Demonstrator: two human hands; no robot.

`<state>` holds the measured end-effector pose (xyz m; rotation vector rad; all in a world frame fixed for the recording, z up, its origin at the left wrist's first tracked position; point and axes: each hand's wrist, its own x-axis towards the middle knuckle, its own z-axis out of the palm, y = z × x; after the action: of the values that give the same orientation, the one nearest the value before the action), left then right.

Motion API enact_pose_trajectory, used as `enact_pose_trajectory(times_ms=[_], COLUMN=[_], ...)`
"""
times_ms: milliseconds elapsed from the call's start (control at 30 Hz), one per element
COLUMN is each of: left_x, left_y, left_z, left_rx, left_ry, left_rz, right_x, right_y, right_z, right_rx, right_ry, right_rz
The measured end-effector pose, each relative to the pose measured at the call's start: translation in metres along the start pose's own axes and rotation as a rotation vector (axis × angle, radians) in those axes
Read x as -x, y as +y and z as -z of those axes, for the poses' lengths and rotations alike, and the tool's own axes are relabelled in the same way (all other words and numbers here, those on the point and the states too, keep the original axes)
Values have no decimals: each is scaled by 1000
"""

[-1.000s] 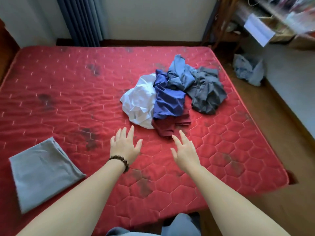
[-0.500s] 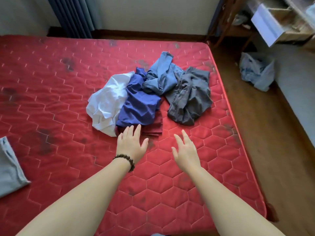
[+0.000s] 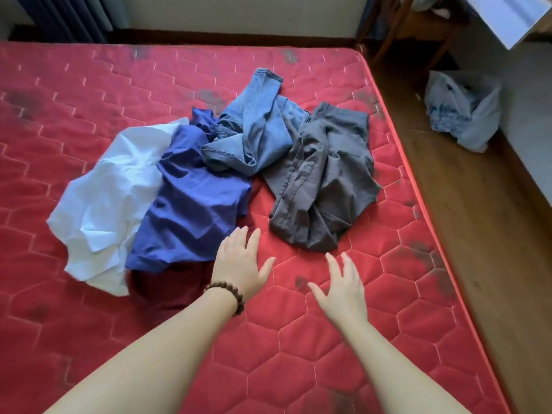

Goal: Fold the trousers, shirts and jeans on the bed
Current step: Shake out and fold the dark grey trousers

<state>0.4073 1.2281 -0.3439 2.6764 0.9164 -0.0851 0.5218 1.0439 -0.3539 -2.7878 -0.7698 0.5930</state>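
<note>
A heap of crumpled clothes lies on the red quilted mattress [image 3: 89, 85]. From left to right I see a white shirt [image 3: 110, 198], a dark blue shirt [image 3: 191, 204] over a dark red garment [image 3: 167, 282], light blue jeans [image 3: 254, 132] and grey trousers [image 3: 322, 180]. My left hand [image 3: 239, 261], with a bead bracelet at the wrist, is stretched out with straight fingers at the near edge of the blue shirt. My right hand [image 3: 343, 285] is spread open just short of the grey trousers. Neither hand holds anything.
The mattress's right edge drops to a wooden floor [image 3: 478, 234], where a pale plastic bag [image 3: 463, 109] sits by the wall. A wooden chair [image 3: 418, 28] stands at the far right corner. A dark curtain [image 3: 62, 16] hangs at the far left.
Both hands have come forward to the near edge of the heap. The view has swung right and closer, so the folded grey garment at the left is out of frame.
</note>
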Motion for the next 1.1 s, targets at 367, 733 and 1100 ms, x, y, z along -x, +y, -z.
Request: enact_pose_trajectory(times_ms=[367, 733, 1100], left_x=[-136, -65, 160], left_y=[-1, 1, -22], left_z=[-149, -141, -134], left_rx=[-34, 139, 102], left_ry=[-106, 125, -221], left_rz=[-246, -269, -201], right_x=[-166, -92, 134], right_y=[36, 23, 30], right_z=[-83, -104, -149], right_rx=[162, -17, -18], right_ry=[-54, 125, -228], right_rz=[186, 159, 110])
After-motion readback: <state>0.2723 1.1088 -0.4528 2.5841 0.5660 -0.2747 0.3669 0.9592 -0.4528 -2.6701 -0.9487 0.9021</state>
